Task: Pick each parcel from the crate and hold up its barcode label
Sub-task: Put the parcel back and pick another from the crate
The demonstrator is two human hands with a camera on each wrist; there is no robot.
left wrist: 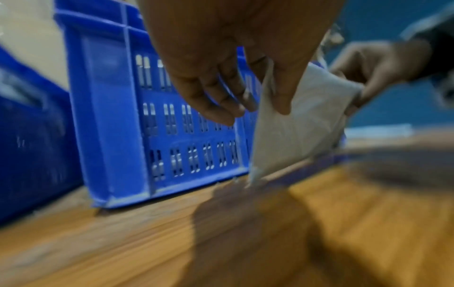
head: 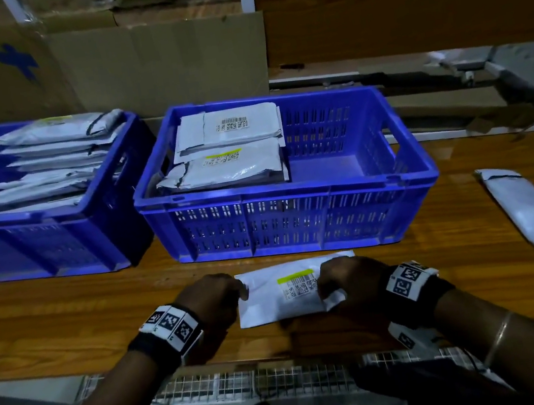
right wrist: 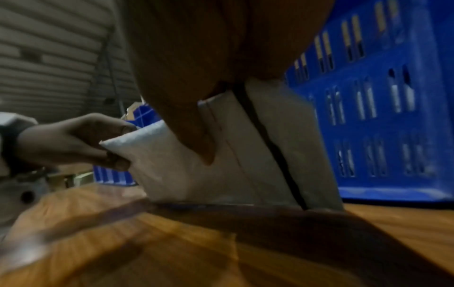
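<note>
A white parcel (head: 272, 296) with a barcode label (head: 300, 285) and a yellow-green strip sits tilted over the wooden table, in front of the middle blue crate (head: 290, 219). My left hand (head: 216, 301) pinches its left edge and my right hand (head: 347, 282) pinches its right end. In the left wrist view the parcel (left wrist: 294, 128) stands steeply, with its lower corner near the table. The right wrist view shows the parcel (right wrist: 186, 170) from below, held at both ends. Inside the crate lie more white parcels (head: 233, 148) with labels facing up.
A second blue crate (head: 38, 236) at the left holds several stacked parcels. One white parcel (head: 533, 211) lies loose on the table at the right. Cardboard sheets (head: 161, 62) lean behind the crates. A wire mesh edge (head: 250, 381) runs along the table's near side.
</note>
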